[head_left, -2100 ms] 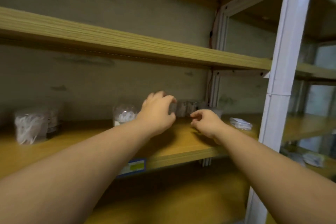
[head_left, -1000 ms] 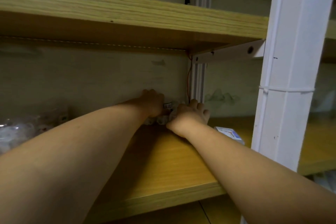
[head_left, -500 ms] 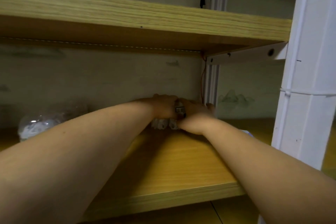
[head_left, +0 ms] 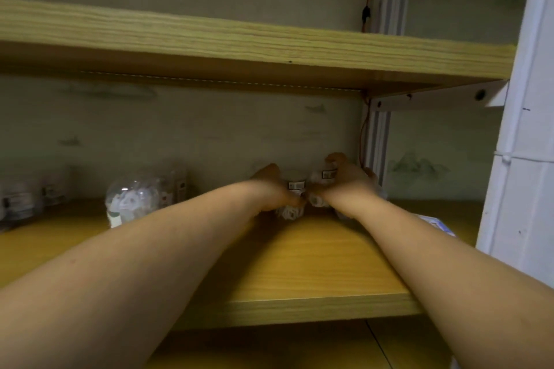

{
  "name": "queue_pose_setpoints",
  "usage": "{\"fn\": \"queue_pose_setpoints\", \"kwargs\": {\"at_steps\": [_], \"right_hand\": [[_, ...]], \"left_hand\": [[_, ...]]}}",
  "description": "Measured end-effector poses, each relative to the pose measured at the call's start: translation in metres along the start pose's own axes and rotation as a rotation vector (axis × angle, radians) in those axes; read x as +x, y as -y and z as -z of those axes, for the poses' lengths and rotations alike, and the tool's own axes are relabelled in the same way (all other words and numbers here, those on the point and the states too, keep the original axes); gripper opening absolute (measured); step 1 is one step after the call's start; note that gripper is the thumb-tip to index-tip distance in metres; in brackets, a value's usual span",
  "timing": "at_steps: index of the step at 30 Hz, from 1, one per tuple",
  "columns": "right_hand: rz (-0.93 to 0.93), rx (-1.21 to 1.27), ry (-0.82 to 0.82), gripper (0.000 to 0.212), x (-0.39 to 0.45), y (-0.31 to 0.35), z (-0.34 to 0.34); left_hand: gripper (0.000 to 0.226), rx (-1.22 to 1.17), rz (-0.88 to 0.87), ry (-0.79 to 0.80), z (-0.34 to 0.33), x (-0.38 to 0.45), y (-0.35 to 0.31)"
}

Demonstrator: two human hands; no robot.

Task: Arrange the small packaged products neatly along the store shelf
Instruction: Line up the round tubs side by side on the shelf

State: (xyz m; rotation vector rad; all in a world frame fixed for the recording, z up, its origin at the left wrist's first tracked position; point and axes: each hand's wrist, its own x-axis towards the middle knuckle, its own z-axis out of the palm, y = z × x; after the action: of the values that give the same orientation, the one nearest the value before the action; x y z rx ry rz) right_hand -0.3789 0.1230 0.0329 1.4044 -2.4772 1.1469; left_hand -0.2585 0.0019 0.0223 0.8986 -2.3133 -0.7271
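Clear blurred packs gripped by left hand and right hand, fingers mostly hidden

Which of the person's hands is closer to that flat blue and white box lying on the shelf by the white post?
The right. The right hand is just left of the blue and white box, further back on the shelf. The left hand lies beyond it, further left.

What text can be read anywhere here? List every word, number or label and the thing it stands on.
None can be read.
Label on the clear package in the left hand: too blurred.
Label on the clear package in the right hand: too blurred.
Labels on the clear tubs further left on the shelf: too blurred.
Blue-edged flat box by the white post: print too small.
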Motion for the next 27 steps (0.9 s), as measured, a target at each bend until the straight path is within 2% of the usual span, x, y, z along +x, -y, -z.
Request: {"fn": "queue_pose_setpoints", "kwargs": {"at_steps": [3,5,7,9,11,13,15,18,21,24,27], "right_hand": [[0.035,0.185,-0.092,0.075,-0.004,0.008,-0.004],[0.068,0.288,-0.115,0.075,-0.009,0.013,-0.008],[0.079,0.433,-0.121,0.075,-0.018,0.021,-0.01],[0.037,0.598,-0.089,0.059,-0.029,0.029,-0.009],[0.03,0.7,-0.049,0.036,-0.039,0.033,-0.009],[0.053,0.791,-0.025,0.034,-0.051,0.044,-0.007],[0.062,0.874,0.006,0.037,-0.061,0.054,-0.007],[0.056,0.957,0.093,0.044,-0.077,0.068,-0.008],[0.051,0.969,0.202,0.061,-0.095,0.087,-0.012],[0.092,0.919,0.256,0.046,-0.118,0.116,-0.02],[0.137,0.849,0.26,0.05,-0.145,0.154,-0.037]], "left_hand": [[0.074,-0.271,-0.016,-0.068,0.002,-0.018,0.007],[0.063,-0.38,-0.046,-0.055,0.008,-0.028,0.008],[0.064,-0.458,-0.066,-0.036,0.018,-0.041,0.007],[0.07,-0.554,-0.044,-0.042,0.027,-0.054,0.009],[0.056,-0.641,-0.028,-0.036,0.037,-0.067,0.012],[0.049,-0.697,-0.014,-0.023,0.049,-0.082,0.013],[0.051,-0.721,-0.013,-0.027,0.061,-0.096,0.015],[0.054,-0.735,-0.025,-0.022,0.082,-0.118,0.021],[0.062,-0.752,-0.044,-0.009,0.108,-0.142,0.033],[0.05,-0.755,-0.049,0.005,0.141,-0.172,0.05],[0.049,-0.702,-0.049,-0.033,0.176,-0.203,0.075]]}}
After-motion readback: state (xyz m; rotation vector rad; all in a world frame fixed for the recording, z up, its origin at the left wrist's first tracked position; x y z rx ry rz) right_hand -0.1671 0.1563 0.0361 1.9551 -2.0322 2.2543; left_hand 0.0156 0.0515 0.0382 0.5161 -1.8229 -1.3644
